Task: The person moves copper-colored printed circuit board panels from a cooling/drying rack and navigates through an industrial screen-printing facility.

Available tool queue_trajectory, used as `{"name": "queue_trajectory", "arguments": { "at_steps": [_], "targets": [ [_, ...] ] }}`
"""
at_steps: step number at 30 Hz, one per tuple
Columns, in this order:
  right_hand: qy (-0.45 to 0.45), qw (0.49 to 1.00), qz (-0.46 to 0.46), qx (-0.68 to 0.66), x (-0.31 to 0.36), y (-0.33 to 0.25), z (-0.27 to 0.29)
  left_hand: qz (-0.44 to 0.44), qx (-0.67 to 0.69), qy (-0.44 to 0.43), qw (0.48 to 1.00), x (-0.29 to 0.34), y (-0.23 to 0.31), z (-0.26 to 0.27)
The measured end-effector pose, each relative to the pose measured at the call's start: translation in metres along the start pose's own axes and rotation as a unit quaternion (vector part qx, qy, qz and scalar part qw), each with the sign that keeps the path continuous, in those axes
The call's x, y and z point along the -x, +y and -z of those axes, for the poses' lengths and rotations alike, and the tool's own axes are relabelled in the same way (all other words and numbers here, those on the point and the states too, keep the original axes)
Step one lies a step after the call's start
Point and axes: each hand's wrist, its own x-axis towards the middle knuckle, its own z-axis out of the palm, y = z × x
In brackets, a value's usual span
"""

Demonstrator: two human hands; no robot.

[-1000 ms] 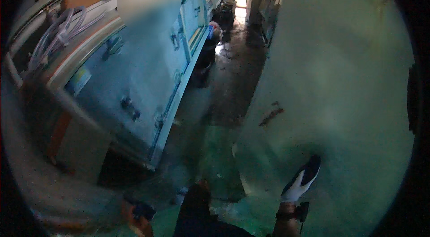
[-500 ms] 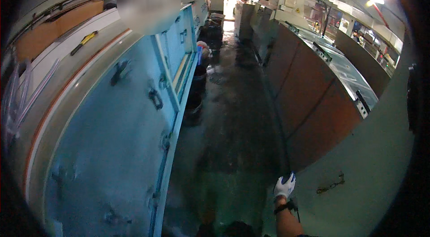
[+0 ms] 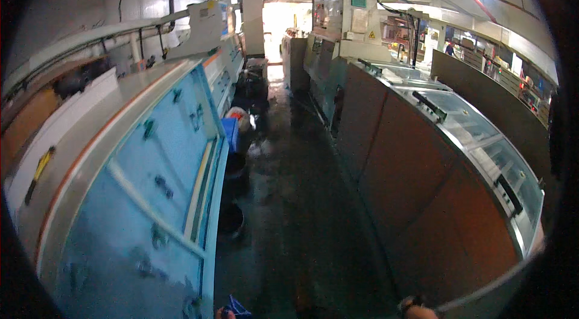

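At the lower edge, left of the middle, a scrap of blue beside bare skin shows what seems to be my left hand; its fingers are cut off and too dark to read. Low on the right, my right wrist with a dark band comes in at the frame's edge, and the fingers of my right hand do not show. Nearest on the left stands a light blue cabinet with dark latches. On the right runs a long brown-sided machine topped by clear lids with black handles.
A dark, wet-looking aisle floor lies between the machines. Black buckets and a blue bin line its left side. A yellow-handled cutter rests on the left ledge. Farther along stands a pale control cabinet.
My view has moved forward along the aisle and tilted up. My white-gloved right hand has dropped toward the lower edge, leaving its wrist in view. The green panel at lower right has left the view.
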Motion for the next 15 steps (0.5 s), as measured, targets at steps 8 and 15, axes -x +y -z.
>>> {"name": "queue_trajectory", "arguments": {
  "at_steps": [8,15],
  "targets": [
    [-0.097,0.959,0.02,-0.265,-0.009,-0.159,0.078,-0.298,-0.216,-0.081,0.926,-0.24,0.069,-0.209],
    [-0.107,0.921,0.033,-0.372,-0.095,-0.356,0.164,-0.061,-0.027,-0.159,0.985,-0.438,0.177,-0.375]
  ]
}}
